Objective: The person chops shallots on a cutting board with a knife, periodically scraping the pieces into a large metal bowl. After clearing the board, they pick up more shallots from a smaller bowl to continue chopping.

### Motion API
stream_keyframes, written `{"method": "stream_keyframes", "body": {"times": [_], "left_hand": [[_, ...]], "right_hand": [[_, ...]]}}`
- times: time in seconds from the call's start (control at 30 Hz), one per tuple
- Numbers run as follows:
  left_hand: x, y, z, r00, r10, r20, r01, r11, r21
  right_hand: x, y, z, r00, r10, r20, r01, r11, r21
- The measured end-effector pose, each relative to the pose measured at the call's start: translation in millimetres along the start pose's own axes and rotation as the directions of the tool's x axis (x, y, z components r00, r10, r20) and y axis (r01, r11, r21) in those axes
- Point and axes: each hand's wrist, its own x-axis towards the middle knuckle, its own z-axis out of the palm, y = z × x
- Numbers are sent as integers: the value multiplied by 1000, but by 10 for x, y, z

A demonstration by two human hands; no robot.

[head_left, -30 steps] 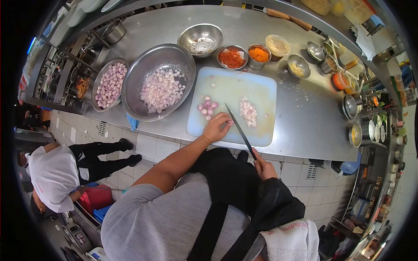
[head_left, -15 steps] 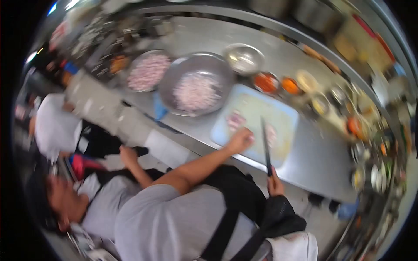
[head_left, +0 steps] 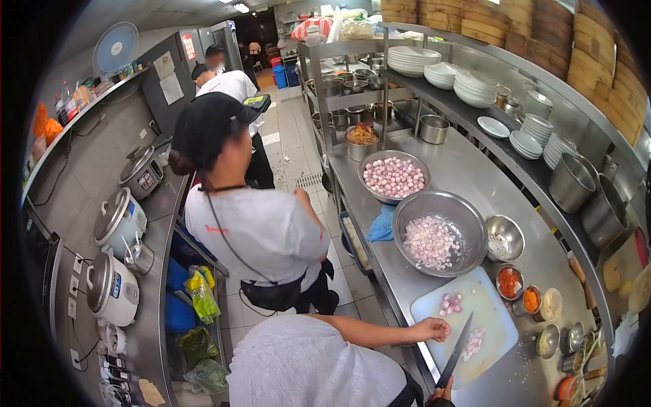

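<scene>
My right hand (head_left: 442, 393), low in the view, is closed round the handle of a long kitchen knife (head_left: 457, 349). The blade slants up over the white cutting board (head_left: 498, 324). My left hand (head_left: 432, 330) is over the board's left part, fingers curled together on a small pinkish shallot mostly hidden by them. Several peeled shallots (head_left: 450, 304) lie just above that hand. Right of the blade is a small heap of chopped shallot (head_left: 473, 342). Behind the board, a large steel bowl (head_left: 475, 261) holds sliced shallots (head_left: 430, 241).
A second bowl (head_left: 367, 195) of whole shallots and a blue cloth (head_left: 382, 224) are beyond. An empty-looking steel bowl (head_left: 504, 237) and small seasoning containers (head_left: 510, 281) line the right. A person in a black cap (head_left: 258, 237) stands close at left. Plates (head_left: 413, 60) fill the shelf.
My view has swung round and upright, showing more of the kitchen aisle. The knife is still in my right hand, and my left hand stays over the board.
</scene>
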Motion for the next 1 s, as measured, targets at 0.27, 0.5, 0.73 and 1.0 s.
{"method": "stream_keyframes", "body": {"times": [0.27,0.5,0.73,1.0], "left_hand": [[101,6,62,996,-88,-1,86,975,-203],[542,32,45,957,244,157,-253,967,41],[587,517,257,921,285,266,-341,919,197],[793,378,211,828,132,545,-551,370,748]], "right_hand": [[-142,40,233,987,-39,-153,17,989,-146],[-1092,-583,1300,856,-479,-193,326,792,-517],[-1531,-814,1645,858,-407,-313,153,785,-600],[-1711,-1025,1949,881,-302,-365,63,839,-541]]}}
